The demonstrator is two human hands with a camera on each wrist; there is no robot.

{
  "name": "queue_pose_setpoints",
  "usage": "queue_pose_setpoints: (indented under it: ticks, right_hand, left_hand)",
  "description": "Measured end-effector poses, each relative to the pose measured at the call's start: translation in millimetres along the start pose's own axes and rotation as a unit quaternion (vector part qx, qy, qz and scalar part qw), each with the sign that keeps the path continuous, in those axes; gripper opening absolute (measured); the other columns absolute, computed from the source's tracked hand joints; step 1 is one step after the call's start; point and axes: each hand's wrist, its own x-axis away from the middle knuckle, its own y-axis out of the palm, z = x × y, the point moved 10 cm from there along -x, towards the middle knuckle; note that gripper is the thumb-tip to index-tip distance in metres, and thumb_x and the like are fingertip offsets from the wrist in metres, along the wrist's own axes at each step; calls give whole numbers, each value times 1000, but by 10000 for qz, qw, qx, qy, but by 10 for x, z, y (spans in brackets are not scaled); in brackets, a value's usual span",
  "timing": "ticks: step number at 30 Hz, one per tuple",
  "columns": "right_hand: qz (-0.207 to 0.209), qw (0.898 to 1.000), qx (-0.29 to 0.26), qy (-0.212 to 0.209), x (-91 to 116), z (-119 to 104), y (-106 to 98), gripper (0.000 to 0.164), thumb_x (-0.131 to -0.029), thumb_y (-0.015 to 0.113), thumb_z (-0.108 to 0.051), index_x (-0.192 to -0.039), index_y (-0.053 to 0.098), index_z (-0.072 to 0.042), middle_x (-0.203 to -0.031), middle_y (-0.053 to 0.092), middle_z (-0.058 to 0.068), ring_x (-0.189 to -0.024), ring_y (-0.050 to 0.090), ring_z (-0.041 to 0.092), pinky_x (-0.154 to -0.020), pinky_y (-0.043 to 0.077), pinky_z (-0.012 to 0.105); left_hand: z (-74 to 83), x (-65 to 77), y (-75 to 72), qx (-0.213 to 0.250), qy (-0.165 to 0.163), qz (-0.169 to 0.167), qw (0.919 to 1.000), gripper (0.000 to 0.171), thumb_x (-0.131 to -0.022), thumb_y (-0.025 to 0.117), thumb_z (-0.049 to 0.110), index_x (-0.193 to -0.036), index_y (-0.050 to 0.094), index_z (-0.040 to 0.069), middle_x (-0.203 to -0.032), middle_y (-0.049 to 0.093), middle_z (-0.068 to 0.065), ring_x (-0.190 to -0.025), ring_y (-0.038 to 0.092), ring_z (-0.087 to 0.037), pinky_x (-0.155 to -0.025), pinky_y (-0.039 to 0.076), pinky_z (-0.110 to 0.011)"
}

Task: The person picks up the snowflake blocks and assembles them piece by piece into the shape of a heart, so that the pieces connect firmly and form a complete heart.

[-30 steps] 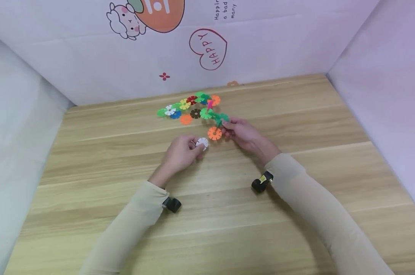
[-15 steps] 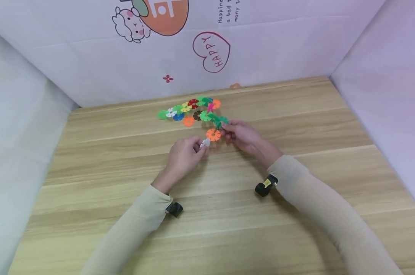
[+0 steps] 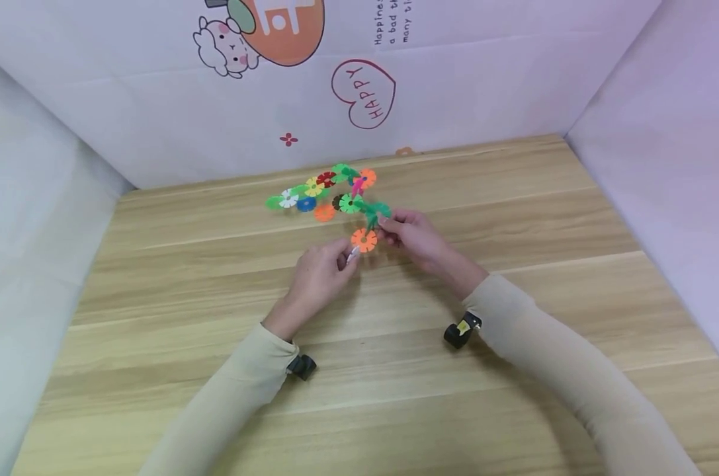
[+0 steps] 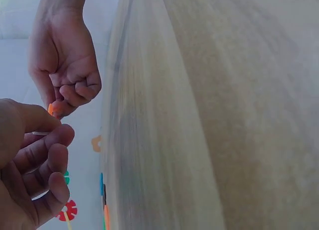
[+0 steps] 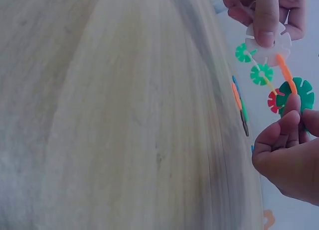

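My left hand (image 3: pixel 320 274) pinches a white slotted plastic disc (image 5: pixel 279 43) between thumb and fingers. In the head view that disc is nearly edge-on, its rim right at an orange slotted disc (image 3: pixel 364 240). The orange disc joins a dark green disc (image 5: pixel 304 93), which my right hand (image 3: pixel 421 241) pinches. From there a chain of linked discs reaches away and left, with a bright green disc (image 3: pixel 351 203), a pink disc (image 3: pixel 358 187), a red disc (image 3: pixel 326 179) and a yellow disc (image 3: pixel 314 187) among them. My fingers hide part of the white disc.
Loose discs lie on the wooden table (image 3: pixel 383 396) beyond my left hand, among them an orange one (image 3: pixel 324 212), a blue one (image 3: pixel 307 204) and a brown one (image 3: pixel 338 203). A printed white sheet (image 3: pixel 454 86) stands along the table's far edge.
My left hand has turned the white disc from face-on to edge-on and brought it up to the orange disc. My right hand keeps its hold, and the chain has shifted slightly.
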Motion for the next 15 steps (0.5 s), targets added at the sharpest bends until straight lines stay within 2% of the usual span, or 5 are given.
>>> queue_pose_setpoints:
  ticks: [5, 9, 12, 15]
  right_hand:
    - [-7, 9999, -135, -88, -5, -36, -2, 17, -105, 54, -12, -91, 58, -3, -87, 60, 5, -78, 49, 17, -75, 43, 28]
    - [-97, 9998, -139, -126, 5, -99, 36, 17, -105, 54, -12, -90, 58, -3, -87, 59, 5, -78, 49, 17, -76, 43, 29]
    - [-253, 9996, -36, -120, 21, -137, 84, 18, -105, 54, -11, -91, 57, -1, -87, 60, 7, -80, 51, 19, -77, 44, 30]
    - [-379, 9992, 58, -130, 41, -165, 105, 18, -105, 54, -11, -92, 56, 2, -89, 60, 8, -82, 52, 21, -79, 46, 31]
  left_hand:
    - [26, 12, 16, 379, 177, -335, 9986, 11, -92, 76, 16, -92, 67, 11, -76, 67, 6, -66, 59, -8, -59, 49, -25]
    - [30, 23, -23, 753, 275, -630, 9948, 20, -88, 80, 17, -103, 69, 8, -85, 71, 5, -71, 63, -8, -63, 53, -27]
    - [2, 28, -93, 570, 320, -661, 9957, 26, -84, 84, 24, -103, 70, 13, -90, 70, 7, -69, 60, -9, -63, 51, -28]
    - [-46, 8, -154, 348, 266, -594, 9973, 41, -78, 89, 33, -108, 67, 16, -100, 69, 5, -68, 57, -11, -61, 49, -29]
